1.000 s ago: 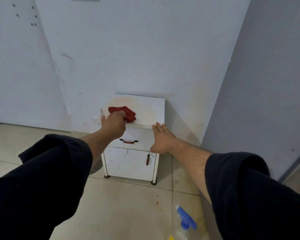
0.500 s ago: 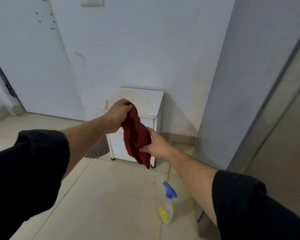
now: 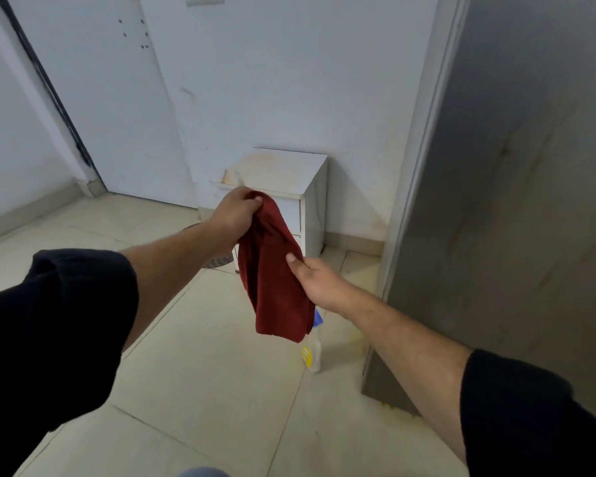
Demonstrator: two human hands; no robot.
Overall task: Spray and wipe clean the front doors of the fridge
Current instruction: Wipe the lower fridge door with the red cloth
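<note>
Two hands on the cloth (image 3: pixel 274 290): left hand (image 3: pixel 236 210) grips its bunched top in curled fingers, right hand (image 3: pixel 319 282) pinches its right edge, thumb in front, fingers hidden behind. It hangs between them, low end covering the top of the spray bottle (image 3: pixel 313 356) standing beside the fridge (image 3: pixel 513 218). Half a second ago it hung clear of the bottle; a second ago it lay on the cabinet (image 3: pixel 283 170).
</note>
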